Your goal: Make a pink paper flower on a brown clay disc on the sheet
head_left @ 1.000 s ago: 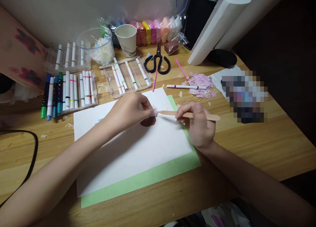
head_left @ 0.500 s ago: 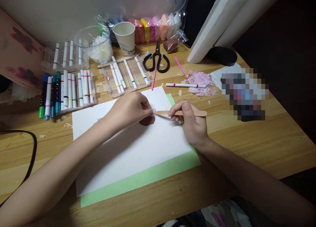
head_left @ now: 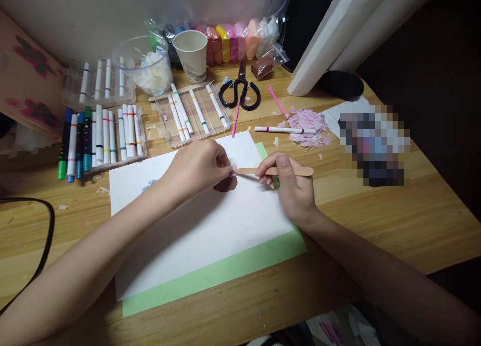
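The wooden worktop [head_left: 376, 220] carries a white sheet [head_left: 203, 235] laid over a green sheet [head_left: 225, 271], which shows along the near and right edges. Behind them lie a tray of markers [head_left: 101, 135], a clear tray [head_left: 195, 113] with a few more pens, a paper cup [head_left: 191, 52], black scissors [head_left: 239, 91], and a heap of pink scraps [head_left: 306, 128] with a single marker [head_left: 283, 130] across it.

Judging by the sheet, the work looks to be at an early stage. Nearly all of the white surface is bare. It shows only a small blue mark [head_left: 149, 184] near the left forearm and a dark brown patch [head_left: 227, 184] just under the fingers. The cutting seems largely done, going by the heap of scraps. Most of the sheet has yet to receive anything.

Both hands meet over the upper middle of the white sheet. The left hand [head_left: 199, 168] has its fingers drawn together, pinching a tiny pink piece [head_left: 233, 168] at the fingertips, just above the brown patch. The right hand [head_left: 293, 185] is closed around a flat wooden stick [head_left: 300, 171], gripped between thumb and fingers near its middle and lying almost level. The stick's left tip touches the pink piece, or comes very close to it; the exact contact is too small to make out. The pink piece thus sits between the two hands, held by the left and met by the stick from the right.
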### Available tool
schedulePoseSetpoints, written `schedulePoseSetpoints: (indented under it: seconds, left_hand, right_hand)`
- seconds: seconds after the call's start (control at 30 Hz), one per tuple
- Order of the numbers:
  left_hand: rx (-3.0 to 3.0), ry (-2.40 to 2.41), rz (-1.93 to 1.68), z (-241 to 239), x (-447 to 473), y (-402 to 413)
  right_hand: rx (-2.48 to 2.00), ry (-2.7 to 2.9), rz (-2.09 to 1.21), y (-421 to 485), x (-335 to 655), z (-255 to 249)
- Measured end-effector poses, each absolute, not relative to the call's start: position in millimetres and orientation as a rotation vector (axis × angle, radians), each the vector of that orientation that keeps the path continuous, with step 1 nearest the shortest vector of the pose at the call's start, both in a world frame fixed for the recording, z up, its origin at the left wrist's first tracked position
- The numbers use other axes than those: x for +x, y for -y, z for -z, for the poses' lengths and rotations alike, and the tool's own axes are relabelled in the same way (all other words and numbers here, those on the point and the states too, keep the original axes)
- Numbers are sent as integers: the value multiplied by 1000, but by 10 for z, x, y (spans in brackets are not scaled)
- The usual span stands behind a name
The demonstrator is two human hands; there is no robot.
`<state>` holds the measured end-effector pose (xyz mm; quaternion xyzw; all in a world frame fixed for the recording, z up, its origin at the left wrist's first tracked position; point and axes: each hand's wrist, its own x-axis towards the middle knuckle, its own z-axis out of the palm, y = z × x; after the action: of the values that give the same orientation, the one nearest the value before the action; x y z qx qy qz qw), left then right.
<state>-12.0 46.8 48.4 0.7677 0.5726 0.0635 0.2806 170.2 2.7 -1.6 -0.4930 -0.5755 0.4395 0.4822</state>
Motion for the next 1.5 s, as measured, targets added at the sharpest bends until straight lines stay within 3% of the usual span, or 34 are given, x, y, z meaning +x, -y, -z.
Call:
schedulePoseSetpoints:
  seconds: [0.27,0.47,0.63,0.93,1.23,1.5]
  left_hand:
    - [2111,-1524,-241,-547,-225,-406]
    - [2262,-1418,-613,-536,-575,227]
    - [2473,-942,-430,-230,-610,653]
    - [2450,-887,-417,-80,-562,679]
    - [2435,-894,-397,-65,-561,682]
    - [2444,-897,-407,-55,-562,686]
  right_hand:
    - [-1187,1427,-1125,-65,1718,11]
    - [-1144,1819,-1273,-318,1820,-262]
    - [-1134,2082,-1293,-538,1822,-470]
    - [-1274,1939,-885,-465,1562,-317]
    - [-1339,1797,-1046,-503,1508,-335]
    - [-1074,1944,-865,-385,1641,-399]
